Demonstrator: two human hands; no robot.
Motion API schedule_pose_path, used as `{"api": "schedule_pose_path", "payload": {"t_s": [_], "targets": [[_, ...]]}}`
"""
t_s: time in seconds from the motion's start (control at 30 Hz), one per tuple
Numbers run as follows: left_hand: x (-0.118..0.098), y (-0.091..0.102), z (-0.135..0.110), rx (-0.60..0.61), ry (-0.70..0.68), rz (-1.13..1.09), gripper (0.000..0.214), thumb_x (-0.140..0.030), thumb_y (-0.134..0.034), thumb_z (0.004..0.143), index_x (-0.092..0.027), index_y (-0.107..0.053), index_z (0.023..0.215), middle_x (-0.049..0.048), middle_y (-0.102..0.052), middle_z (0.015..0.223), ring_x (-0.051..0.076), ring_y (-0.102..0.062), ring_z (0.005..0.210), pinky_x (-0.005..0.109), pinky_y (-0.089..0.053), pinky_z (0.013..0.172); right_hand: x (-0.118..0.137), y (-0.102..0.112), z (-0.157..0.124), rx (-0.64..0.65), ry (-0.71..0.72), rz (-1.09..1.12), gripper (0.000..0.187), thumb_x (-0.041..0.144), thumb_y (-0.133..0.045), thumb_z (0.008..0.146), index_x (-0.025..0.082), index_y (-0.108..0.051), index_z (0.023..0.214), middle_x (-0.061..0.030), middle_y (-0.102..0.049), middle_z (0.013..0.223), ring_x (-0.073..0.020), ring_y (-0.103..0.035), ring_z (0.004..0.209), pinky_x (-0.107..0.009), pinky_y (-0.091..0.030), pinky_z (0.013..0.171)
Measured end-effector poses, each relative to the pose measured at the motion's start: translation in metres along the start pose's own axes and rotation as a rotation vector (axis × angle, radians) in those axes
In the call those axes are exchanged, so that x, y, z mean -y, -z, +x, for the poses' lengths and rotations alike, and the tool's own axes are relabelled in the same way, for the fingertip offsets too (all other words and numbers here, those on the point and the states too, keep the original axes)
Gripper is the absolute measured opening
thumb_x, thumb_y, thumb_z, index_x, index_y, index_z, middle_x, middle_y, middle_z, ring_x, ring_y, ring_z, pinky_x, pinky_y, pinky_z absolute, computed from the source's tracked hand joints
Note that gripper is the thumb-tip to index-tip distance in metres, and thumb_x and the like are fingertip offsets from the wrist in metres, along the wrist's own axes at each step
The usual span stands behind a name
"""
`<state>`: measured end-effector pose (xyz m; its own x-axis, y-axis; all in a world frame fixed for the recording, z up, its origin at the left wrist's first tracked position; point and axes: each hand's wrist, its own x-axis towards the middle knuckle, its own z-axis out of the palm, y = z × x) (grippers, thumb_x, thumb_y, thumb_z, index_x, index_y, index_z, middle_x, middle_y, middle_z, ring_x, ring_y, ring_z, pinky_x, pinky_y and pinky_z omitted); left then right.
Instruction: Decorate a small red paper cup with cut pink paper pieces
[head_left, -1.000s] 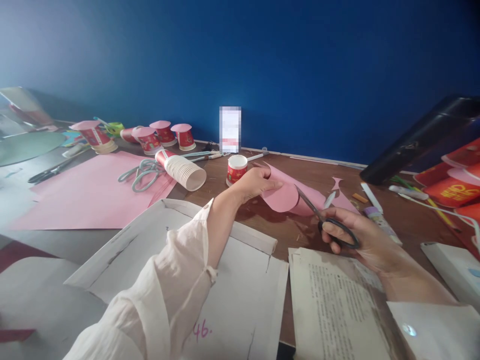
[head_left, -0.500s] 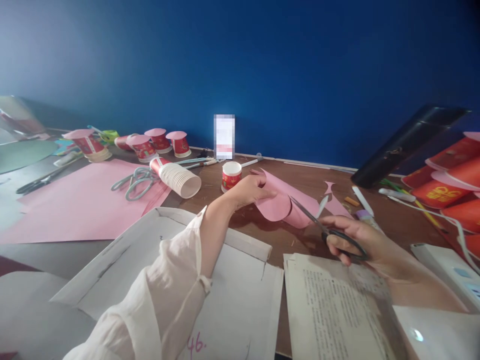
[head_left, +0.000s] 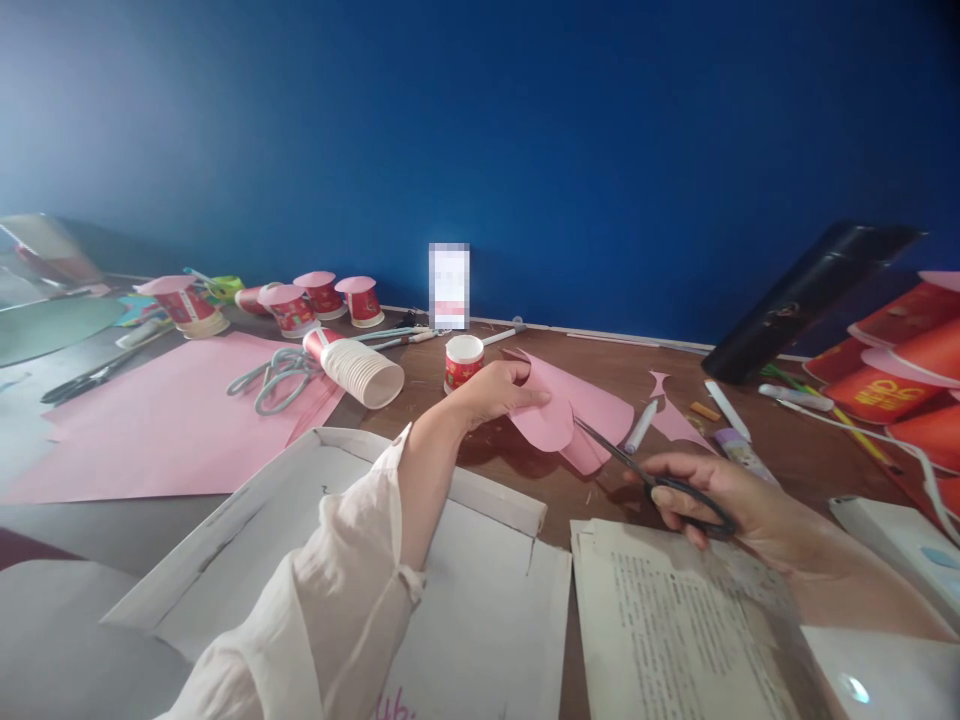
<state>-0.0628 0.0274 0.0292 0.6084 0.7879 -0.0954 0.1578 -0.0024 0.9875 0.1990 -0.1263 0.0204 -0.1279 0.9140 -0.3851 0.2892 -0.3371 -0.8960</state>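
Observation:
Pinched between the fingers and thumb of my left hand (head_left: 499,392) is a sheet of pink paper (head_left: 589,395), with a rounded lobe partly cut out of it. My right hand (head_left: 697,490) grips dark-handled scissors (head_left: 626,460), fingers through the loops. Their blades point left and meet the paper at the edge of the rounded lobe. Right behind my left hand stands a red patterned paper cup (head_left: 464,365), upright and open at the top. Pink paper scraps (head_left: 679,420) and a white marker (head_left: 641,426) lie right of the sheet.
On the left, a stack of paper cups (head_left: 356,370) and grey-handled scissors (head_left: 281,380) lie on large pink paper (head_left: 165,420). Several pink-topped cups (head_left: 319,295) stand behind. White card (head_left: 480,600) and a printed booklet (head_left: 667,620) are in front. A black tube (head_left: 802,300) leans at right.
The scissors have moved slightly left and further along the rounded lobe. The pink sheet has turned a little in my left hand. The camera view has tilted slightly up.

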Motion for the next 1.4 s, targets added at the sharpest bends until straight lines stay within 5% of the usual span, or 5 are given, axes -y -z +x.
{"api": "schedule_pose_path", "payload": {"t_s": [0.5, 0.93, 1.4], "targets": [[-0.003, -0.003, -0.002, 0.112, 0.025, -0.044, 0.028, -0.024, -0.082, 0.071, -0.014, -0.074, 0.096, 0.0079, -0.075, 0.096, 0.019, -0.068, 0.088, 0.031, -0.051, 0.08, -0.001, 0.0, 0.0, 0.038, 0.024, 0.023, 0.051, 0.056, -0.075, 0.081, 0.015, -0.073, 0.112, -0.0043, -0.067, 0.074, -0.0105, -0.056, 0.057, -0.023, -0.039, 0.051], [-0.003, -0.007, -0.002, 0.167, -0.014, -0.08, 0.027, -0.025, -0.086, 0.067, -0.016, -0.076, 0.091, 0.0077, -0.075, 0.091, 0.019, -0.069, 0.083, 0.03, -0.053, 0.076, -0.005, -0.008, 0.006, -0.017, 0.039, 0.142, 0.076, 0.052, -0.082, 0.074, 0.02, -0.058, 0.139, -0.0024, -0.068, 0.072, -0.013, -0.057, 0.055, -0.027, -0.044, 0.053], [-0.008, -0.012, -0.005, 0.17, 0.011, 0.009, 0.027, -0.027, -0.08, 0.074, -0.016, -0.075, 0.099, 0.0128, -0.075, 0.106, 0.021, -0.071, 0.089, 0.033, -0.054, 0.078, -0.001, -0.012, 0.006, -0.047, 0.09, 0.055, 0.055, 0.055, -0.08, 0.074, 0.018, -0.076, 0.114, -0.0029, -0.065, 0.073, -0.0114, -0.055, 0.057, -0.025, -0.042, 0.052]]}}
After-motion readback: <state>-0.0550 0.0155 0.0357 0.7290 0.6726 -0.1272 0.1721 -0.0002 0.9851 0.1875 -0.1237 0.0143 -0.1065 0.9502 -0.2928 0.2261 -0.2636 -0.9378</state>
